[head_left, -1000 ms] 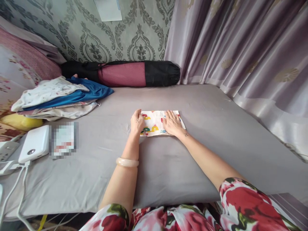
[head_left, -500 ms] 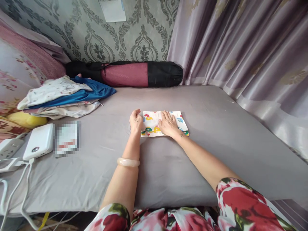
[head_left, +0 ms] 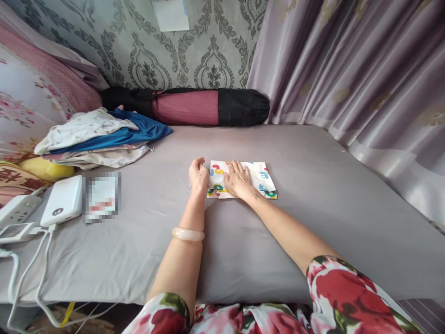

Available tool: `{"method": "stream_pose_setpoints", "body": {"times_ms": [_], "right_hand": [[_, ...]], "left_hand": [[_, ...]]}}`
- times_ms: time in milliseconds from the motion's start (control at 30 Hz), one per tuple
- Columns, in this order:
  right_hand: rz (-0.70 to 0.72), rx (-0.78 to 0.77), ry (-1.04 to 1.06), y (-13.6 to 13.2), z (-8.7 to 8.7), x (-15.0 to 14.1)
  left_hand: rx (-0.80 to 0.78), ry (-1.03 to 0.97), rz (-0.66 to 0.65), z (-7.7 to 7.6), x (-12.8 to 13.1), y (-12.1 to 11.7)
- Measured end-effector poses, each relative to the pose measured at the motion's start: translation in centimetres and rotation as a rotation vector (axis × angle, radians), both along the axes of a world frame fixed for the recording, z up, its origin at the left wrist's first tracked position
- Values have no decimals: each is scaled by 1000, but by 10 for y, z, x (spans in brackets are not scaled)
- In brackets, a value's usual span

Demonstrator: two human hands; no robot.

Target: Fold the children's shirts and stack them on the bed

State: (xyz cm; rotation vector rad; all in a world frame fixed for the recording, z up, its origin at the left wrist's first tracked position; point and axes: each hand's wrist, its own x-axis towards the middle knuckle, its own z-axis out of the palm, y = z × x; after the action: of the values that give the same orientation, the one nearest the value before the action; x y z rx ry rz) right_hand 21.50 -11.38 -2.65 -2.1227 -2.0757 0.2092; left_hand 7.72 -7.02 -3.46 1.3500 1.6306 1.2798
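A small folded cloth point(head_left: 256, 172), white with a colourful letter-like print, lies on the grey bed sheet in front of me. Its lower layer shows along the near edge, slightly uneven. My right hand point(head_left: 238, 180) rests flat on the middle of it, palm down, fingers stretched away from me. At the cloth's left edge stands my left hand point(head_left: 199, 174), its fingers curled and closed. Whether the left fingers pinch anything is hidden. A pale bangle point(head_left: 188, 234) circles my left forearm.
A rolled black and pink bag point(head_left: 186, 107) lies along the wall. To the left are a pile of clothes point(head_left: 90, 134), a white power bank point(head_left: 62, 200) with cables, a power strip point(head_left: 18, 209) and a blurred packet point(head_left: 101, 197). Curtains point(head_left: 351, 69) hang at the right.
My right hand has slid slightly left across the cloth. The left hand stays closed at the cloth's left edge. The whole view has shifted a little.
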Motion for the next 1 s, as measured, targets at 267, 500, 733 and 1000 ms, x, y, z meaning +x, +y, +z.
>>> {"method": "stream_pose_setpoints", "body": {"times_ms": [267, 500, 733, 1000], "right_hand": [[167, 52, 67, 3, 7, -32], [168, -33, 51, 6, 2, -36], [239, -29, 11, 10, 8, -52], [254, -58, 107, 9, 14, -45]], "left_hand": [[68, -114, 46, -5, 0, 4], [58, -99, 54, -3, 2, 4], [74, -99, 80, -6, -1, 7], [136, -49, 58, -4, 3, 8]]}}
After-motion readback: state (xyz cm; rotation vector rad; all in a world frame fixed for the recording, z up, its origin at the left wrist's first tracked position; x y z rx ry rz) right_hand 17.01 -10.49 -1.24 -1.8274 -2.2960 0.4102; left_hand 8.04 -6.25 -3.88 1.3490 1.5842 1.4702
